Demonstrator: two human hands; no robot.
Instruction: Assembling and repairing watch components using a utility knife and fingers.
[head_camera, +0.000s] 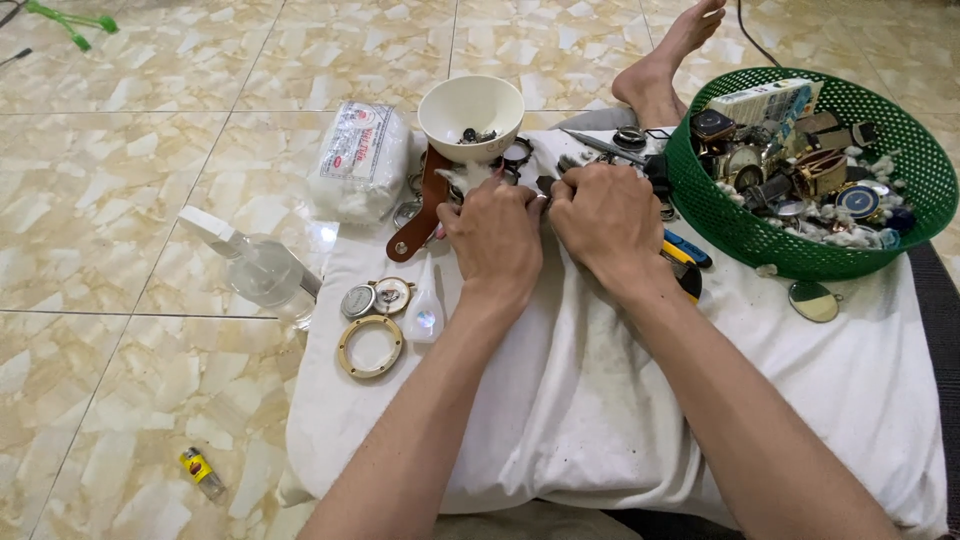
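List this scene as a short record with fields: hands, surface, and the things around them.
left hand: knuckles up, closed on a small item, hidden
right hand: beside it, touching, fingers curled
surface: white cloth on tiled floor
behind hands: white bowl holding small parts
left of hands: brown strap, round watch case ring
right: green basket of watches

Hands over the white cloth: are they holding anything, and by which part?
Both hands, left hand and right hand, pinch something small between their fingertips; the fingers hide what it is and where it is gripped.
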